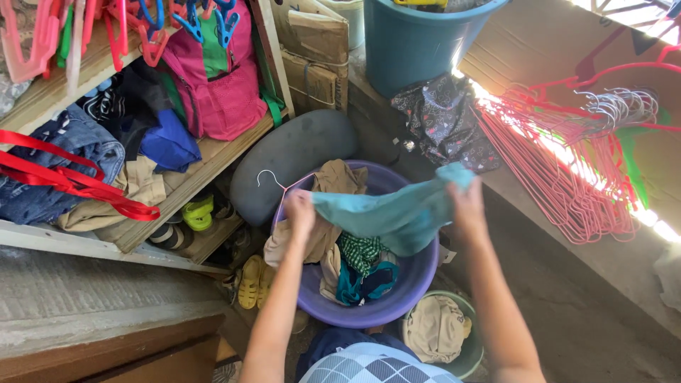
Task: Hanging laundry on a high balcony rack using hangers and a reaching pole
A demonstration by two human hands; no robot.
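Note:
Both my hands hold a light teal garment (397, 213) stretched out above a purple basin (418, 280). My left hand (299, 211) grips its left end and my right hand (466, 202) grips its right end. The basin holds several crumpled clothes: beige cloth (339, 179), a green checked piece (360, 251) and a dark teal piece (365, 281). A pink hanger with a white hook (273, 179) lies at the basin's left rim.
A green basin (473, 349) with a beige cloth stands at lower right. Wooden shelves (206, 163) on the left carry clothes, a pink bag (220, 78) and sandals (250, 281). A blue bucket (411, 42) stands behind. Pink hangers (567, 163) lie on the ledge at right.

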